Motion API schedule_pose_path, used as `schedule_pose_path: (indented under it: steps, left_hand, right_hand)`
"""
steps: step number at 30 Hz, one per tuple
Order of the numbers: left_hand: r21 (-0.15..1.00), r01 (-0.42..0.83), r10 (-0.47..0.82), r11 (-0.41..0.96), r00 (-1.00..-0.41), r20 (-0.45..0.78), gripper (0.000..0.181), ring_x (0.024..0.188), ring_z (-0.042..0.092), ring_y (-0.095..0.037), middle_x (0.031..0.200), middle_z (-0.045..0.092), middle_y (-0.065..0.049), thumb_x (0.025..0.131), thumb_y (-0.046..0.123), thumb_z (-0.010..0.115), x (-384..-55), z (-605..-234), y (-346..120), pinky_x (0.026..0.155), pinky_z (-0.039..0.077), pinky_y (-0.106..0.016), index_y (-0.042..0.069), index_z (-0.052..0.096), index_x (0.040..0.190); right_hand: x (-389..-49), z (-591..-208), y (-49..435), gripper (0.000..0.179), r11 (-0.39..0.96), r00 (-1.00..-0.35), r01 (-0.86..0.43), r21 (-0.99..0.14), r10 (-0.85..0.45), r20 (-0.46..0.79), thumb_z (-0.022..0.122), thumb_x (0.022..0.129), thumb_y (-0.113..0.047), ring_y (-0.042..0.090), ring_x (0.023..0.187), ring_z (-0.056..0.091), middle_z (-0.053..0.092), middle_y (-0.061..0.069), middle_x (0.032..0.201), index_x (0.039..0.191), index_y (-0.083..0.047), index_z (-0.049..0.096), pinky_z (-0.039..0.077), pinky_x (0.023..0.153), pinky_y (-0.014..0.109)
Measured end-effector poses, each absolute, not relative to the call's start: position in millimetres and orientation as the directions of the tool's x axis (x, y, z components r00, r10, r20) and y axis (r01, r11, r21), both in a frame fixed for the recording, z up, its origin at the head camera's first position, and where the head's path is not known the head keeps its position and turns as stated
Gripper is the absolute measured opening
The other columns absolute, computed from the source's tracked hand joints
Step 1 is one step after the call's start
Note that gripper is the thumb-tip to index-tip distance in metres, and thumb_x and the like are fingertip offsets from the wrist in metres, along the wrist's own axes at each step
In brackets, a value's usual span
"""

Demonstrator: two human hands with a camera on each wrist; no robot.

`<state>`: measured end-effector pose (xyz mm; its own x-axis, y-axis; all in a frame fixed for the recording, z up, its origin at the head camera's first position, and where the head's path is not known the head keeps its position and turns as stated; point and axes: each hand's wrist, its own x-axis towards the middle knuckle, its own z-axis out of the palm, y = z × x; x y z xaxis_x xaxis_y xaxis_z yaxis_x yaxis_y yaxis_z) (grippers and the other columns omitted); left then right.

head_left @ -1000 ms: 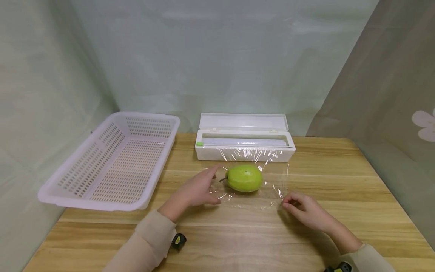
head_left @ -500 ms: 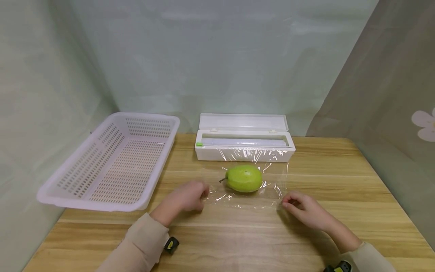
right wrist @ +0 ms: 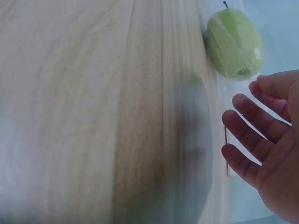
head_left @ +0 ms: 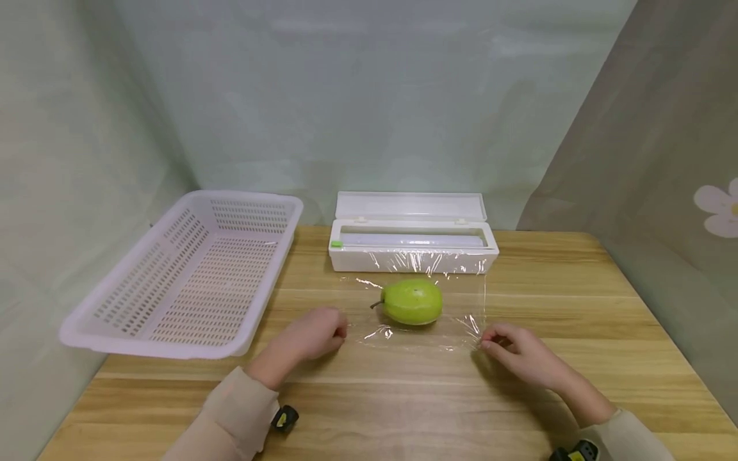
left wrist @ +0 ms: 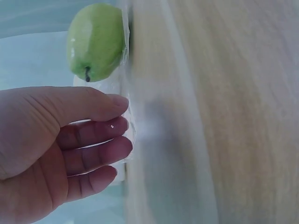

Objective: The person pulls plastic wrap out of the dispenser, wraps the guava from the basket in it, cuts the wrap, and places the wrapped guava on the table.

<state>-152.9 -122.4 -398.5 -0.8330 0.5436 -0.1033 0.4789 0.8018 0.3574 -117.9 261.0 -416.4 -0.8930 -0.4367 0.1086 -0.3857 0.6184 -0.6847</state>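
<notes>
A green, pear-like fruit [head_left: 412, 301] with a dark stem lies on its side on a sheet of clear plastic wrap [head_left: 441, 338]. The sheet stretches forward from a white wrap dispenser box [head_left: 340, 260], whose lid [head_left: 410, 206] stands up behind the roll [head_left: 412, 240]. At the sheet's near left corner, my left hand [head_left: 314, 334] pinches the edge between thumb and forefinger. My right hand [head_left: 521, 358] pinches the near right corner, its other fingers spread loosely in the right wrist view. In both wrist views the fruit sits just beyond the fingertips.
To the left stands a white slotted plastic basket [head_left: 252, 320] with nothing in it. A green slider [head_left: 337, 244] sits at the left end of the box. Pale fabric [head_left: 369, 115] hangs behind the wooden table [head_left: 403, 410].
My left hand has drawn back leftward from beside the fruit to the sheet's near left corner, its spread fingers closing. The right hand and fruit stay put.
</notes>
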Motion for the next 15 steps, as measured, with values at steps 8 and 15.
schedule_pose_path:
  steps: [8,15]
  left_hand:
    - [0.374,0.537,0.594,0.757,-0.803,-0.05,0.018,0.061,0.045,-0.006,0.067,0.058,0.006,0.081,0.005,0.063,-148.3,-390.8,-128.1,0.056,0.043,-0.022,0.012,0.067,0.065]
    - [0.362,0.573,0.613,0.735,-0.79,0.005,0.016,0.063,0.052,-0.005,0.069,0.064,0.005,0.082,0.004,0.062,-144.7,-383.4,-129.9,0.06,0.048,-0.024,0.011,0.072,0.072]
  right_hand:
    - [-118.8,-414.2,264.6,0.006,0.621,-0.885,-0.437,-0.651,-0.426,0.188,0.061,0.091,-0.009,0.0,0.082,0.061,0.067,-0.003,0.087,0.088,-0.014,0.064,0.053,0.071,0.024]
    - [-118.8,-407.9,268.7,0.006,0.638,-0.893,-0.433,-0.637,-0.399,0.208,0.061,0.091,-0.009,0.0,0.081,0.06,0.068,-0.002,0.085,0.088,-0.012,0.065,0.052,0.069,0.023]
